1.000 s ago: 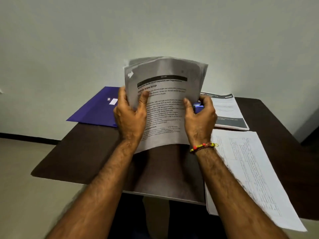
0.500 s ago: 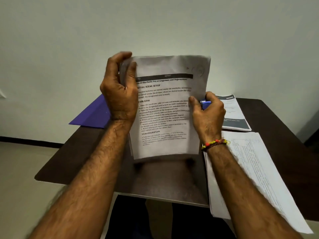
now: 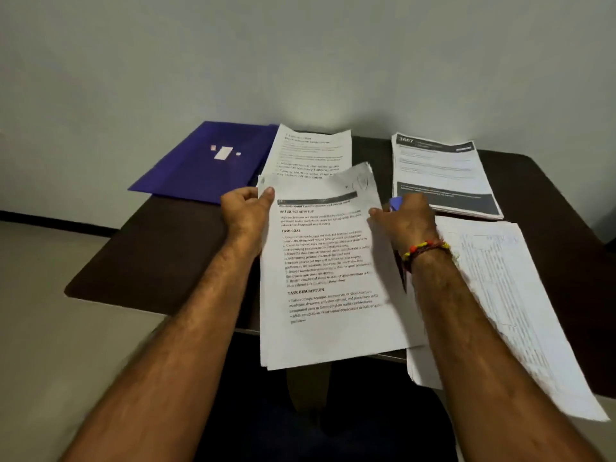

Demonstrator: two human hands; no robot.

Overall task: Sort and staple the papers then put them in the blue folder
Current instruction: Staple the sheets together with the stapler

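Observation:
A stack of printed papers (image 3: 326, 278) headed by a dark bar lies tilted low over the table's front edge. My left hand (image 3: 246, 211) pinches its top left corner. My right hand (image 3: 406, 221) is closed around a small blue stapler (image 3: 396, 204), with its fingertips against the stack's right edge. The blue folder (image 3: 206, 161) lies shut at the back left of the table, apart from both hands.
A dark brown table (image 3: 160, 255) stands against a pale wall. One printed sheet (image 3: 313, 151) lies beside the folder. A stack with a dark footer (image 3: 440, 171) sits back right. Sheets with tables (image 3: 500, 288) overhang the front right edge.
The paper stack has come down from upright in front of me to nearly flat over the table. My left hand moved from the stack's top to its top left corner.

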